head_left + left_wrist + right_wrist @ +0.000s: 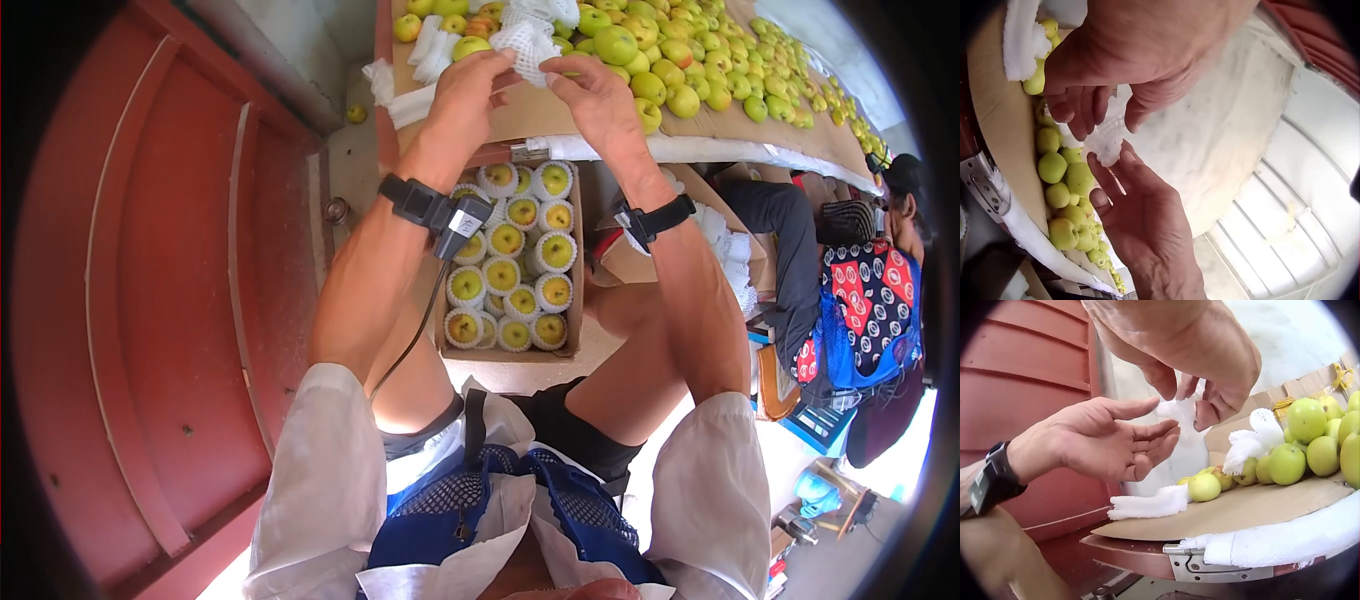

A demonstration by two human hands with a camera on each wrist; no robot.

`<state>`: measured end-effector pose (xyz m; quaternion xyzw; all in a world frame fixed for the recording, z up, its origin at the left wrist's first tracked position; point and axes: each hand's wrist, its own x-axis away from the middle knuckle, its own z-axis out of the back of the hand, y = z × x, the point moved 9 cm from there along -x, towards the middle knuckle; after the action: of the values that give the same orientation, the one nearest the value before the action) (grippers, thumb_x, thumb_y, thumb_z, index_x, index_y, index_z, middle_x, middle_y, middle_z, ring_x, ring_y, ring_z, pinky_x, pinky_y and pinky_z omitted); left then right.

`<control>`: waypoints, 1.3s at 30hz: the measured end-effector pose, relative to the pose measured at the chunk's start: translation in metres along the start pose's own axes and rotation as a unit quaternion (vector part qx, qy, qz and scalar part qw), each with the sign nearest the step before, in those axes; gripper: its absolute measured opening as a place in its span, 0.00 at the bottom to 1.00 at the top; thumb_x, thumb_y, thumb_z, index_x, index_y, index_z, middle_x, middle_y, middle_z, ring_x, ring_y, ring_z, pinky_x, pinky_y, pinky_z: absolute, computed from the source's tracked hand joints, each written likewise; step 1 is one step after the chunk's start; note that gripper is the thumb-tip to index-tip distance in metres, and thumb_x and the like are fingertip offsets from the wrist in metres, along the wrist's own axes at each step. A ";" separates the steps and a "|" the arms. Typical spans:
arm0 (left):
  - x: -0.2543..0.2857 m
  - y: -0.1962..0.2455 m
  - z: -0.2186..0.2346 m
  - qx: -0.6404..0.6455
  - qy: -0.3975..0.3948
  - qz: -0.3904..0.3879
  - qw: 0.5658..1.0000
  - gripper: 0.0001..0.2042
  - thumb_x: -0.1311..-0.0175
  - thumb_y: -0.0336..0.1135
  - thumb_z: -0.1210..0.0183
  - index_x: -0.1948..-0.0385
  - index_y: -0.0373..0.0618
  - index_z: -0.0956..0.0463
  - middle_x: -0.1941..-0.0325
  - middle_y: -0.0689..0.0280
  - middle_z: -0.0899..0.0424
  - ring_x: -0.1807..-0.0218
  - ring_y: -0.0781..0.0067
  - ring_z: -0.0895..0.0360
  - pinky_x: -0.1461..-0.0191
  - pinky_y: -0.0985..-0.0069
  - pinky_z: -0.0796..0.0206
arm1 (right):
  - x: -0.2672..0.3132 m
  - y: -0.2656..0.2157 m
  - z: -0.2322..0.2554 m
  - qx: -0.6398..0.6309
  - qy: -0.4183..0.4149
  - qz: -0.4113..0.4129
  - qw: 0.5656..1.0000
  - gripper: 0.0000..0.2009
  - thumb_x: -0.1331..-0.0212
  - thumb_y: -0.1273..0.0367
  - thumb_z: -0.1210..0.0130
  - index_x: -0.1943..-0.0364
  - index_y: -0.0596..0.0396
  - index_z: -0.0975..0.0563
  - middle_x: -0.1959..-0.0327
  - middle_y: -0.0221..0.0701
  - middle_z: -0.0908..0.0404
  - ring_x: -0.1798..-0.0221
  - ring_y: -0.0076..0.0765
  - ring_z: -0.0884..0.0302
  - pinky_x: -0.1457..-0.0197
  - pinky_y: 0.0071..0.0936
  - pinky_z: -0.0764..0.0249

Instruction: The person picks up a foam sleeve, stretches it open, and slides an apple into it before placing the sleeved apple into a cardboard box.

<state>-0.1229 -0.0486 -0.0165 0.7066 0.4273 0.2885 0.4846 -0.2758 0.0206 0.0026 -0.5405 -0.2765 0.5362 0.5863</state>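
Observation:
Between both hands, above the near edge of the apple-covered table, is a white foam net sleeve (528, 52). The left hand (466, 105) holds one side of it, its thumb and index finger at the edge in the right wrist view. My right hand (598, 108) pinches the other side with thumb and fingertips. No apple shows inside the netting (1110, 134). Yellow-green apples (683, 100) are heaped just beyond the hands. More white foam sleeves (1254, 440) lie beside them on the cardboard-covered tabletop (1260, 509).
Below the arms stands a cardboard box (577, 335) of apples in foam sleeves. A red panelled door (180, 280) is on the left. At right, a person (860, 310) sits near an open carton (765, 275) with white foam sleeves. Padded white wrapping (700, 150) lines the table edge.

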 end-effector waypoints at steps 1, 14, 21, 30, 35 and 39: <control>-0.005 -0.006 0.002 0.041 0.010 0.020 0.999 0.13 0.31 0.39 0.40 0.53 0.41 0.23 0.54 0.65 0.20 0.51 0.71 0.24 0.52 0.72 0.34 | 0.001 0.002 0.000 0.004 -0.001 -0.016 1.000 0.14 0.38 0.62 0.40 0.53 0.55 0.16 0.63 0.33 0.15 0.58 0.29 0.20 0.53 0.25 0.25; -0.008 -0.006 -0.017 0.150 -0.035 0.043 0.987 0.08 0.34 0.32 0.48 0.59 0.40 0.25 0.58 0.64 0.19 0.57 0.71 0.23 0.51 0.70 0.32 | 0.012 0.006 0.008 -0.203 -0.044 -0.171 0.963 0.22 0.33 0.49 0.45 0.53 0.55 0.20 0.56 0.32 0.16 0.51 0.30 0.20 0.56 0.26 0.31; -0.002 0.000 -0.027 0.132 -0.068 0.034 0.988 0.13 0.32 0.32 0.53 0.54 0.36 0.24 0.53 0.62 0.17 0.52 0.69 0.22 0.46 0.68 0.30 | 0.007 0.011 -0.004 -0.386 -0.125 -0.162 0.899 0.18 0.28 0.57 0.47 0.44 0.54 0.25 0.46 0.30 0.19 0.44 0.27 0.24 0.51 0.25 0.29; 0.003 0.009 -0.020 0.108 -0.041 0.021 0.993 0.15 0.32 0.32 0.53 0.51 0.35 0.25 0.52 0.62 0.18 0.51 0.68 0.21 0.45 0.67 0.28 | 0.009 -0.009 0.002 -0.328 -0.074 -0.116 0.935 0.22 0.35 0.60 0.40 0.41 0.57 0.26 0.49 0.29 0.19 0.48 0.29 0.22 0.51 0.27 0.30; 0.003 0.008 -0.019 0.066 -0.049 0.004 0.997 0.15 0.32 0.32 0.53 0.50 0.35 0.25 0.51 0.62 0.18 0.51 0.70 0.21 0.45 0.68 0.28 | 0.007 -0.015 -0.001 -0.320 -0.086 -0.082 0.940 0.23 0.36 0.63 0.39 0.40 0.58 0.27 0.50 0.30 0.20 0.49 0.27 0.23 0.52 0.26 0.29; 0.003 0.005 -0.021 0.116 -0.068 0.019 0.991 0.15 0.30 0.33 0.54 0.50 0.36 0.25 0.50 0.63 0.18 0.51 0.71 0.21 0.46 0.70 0.29 | 0.002 -0.004 -0.003 -0.353 -0.098 -0.083 0.927 0.23 0.37 0.66 0.38 0.40 0.59 0.27 0.51 0.30 0.20 0.51 0.26 0.24 0.52 0.25 0.28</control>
<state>-0.1371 -0.0376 -0.0044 0.7843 0.4103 0.1973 0.4213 -0.2713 0.0220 0.0053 -0.6327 -0.5472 0.4039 0.3702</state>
